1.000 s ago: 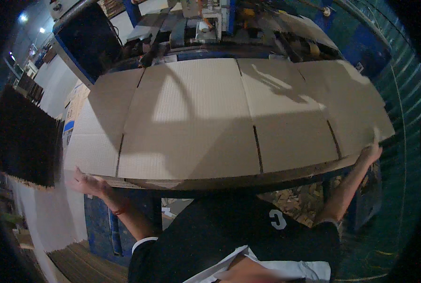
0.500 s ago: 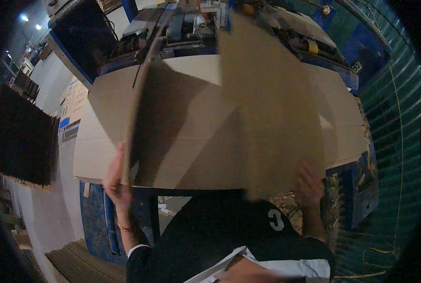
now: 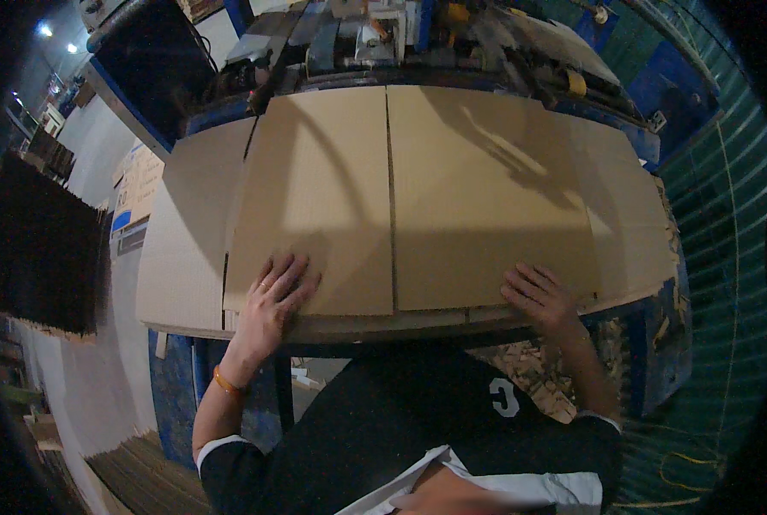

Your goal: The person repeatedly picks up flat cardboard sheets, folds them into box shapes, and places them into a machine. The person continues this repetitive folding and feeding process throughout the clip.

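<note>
Corrugated brown cardboard filled the head view: a folded carton blank (image 3: 400, 197) lay flat on a wider stack of cardboard sheets (image 3: 177, 257) that covered the blue worktable (image 3: 658, 343). Its two panels met along a straight seam (image 3: 390, 197) running away from the person. The left hand (image 3: 272, 300) rested palm down, fingers spread, on the near left panel, gripping nothing; the right hand (image 3: 542, 296) lay open and flat on the near right corner, likewise only pressing. Judging by how it lay, the folding was done and the panels closed flat, with only pressing or squaring apparently left. The blank's near edge sat just inside the stack's front edge; bare sheet showed to its left and right, while a cluttered machine (image 3: 375, 43) stood close behind its far edge.
</note>
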A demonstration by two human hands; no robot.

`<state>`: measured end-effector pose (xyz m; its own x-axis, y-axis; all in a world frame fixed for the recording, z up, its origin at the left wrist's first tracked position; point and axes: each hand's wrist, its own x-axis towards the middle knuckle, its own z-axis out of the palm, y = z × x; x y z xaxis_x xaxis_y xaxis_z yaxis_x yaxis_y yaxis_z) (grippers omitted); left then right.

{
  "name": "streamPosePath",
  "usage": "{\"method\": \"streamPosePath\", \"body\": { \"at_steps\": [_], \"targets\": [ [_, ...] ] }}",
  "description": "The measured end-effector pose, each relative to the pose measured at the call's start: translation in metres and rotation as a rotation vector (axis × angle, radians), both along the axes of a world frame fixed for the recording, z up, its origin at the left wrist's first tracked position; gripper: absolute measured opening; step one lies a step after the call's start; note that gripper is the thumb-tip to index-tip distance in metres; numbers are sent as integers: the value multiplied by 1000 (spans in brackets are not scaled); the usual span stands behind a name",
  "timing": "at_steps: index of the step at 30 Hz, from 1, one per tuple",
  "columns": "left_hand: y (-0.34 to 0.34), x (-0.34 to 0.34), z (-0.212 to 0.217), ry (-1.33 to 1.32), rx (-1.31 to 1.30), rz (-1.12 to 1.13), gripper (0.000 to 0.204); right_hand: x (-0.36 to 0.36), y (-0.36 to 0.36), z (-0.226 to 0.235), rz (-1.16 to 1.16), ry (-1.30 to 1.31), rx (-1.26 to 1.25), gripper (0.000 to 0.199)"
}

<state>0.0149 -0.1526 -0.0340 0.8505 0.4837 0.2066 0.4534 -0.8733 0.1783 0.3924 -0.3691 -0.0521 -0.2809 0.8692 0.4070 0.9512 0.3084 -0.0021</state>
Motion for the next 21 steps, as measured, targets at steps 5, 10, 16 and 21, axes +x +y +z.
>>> {"method": "streamPosePath", "body": {
  "at_steps": [5, 10, 16, 21],
  "targets": [
    [11, 4, -3, 38, 58, -14, 47, 8, 5, -1, 22, -46, -20, 31],
    [18, 10, -7, -33, 55, -20, 48, 28, 19, 1, 27, -77, -181, 47],
    [69, 23, -11, -215, 100, 20, 58, 51, 76, 14, -46, -175, -204, 72],
    [130, 56, -30, -372, 136, 11, 57, 87, 135, 12, -210, 24, -335, 71]
  ]
}}
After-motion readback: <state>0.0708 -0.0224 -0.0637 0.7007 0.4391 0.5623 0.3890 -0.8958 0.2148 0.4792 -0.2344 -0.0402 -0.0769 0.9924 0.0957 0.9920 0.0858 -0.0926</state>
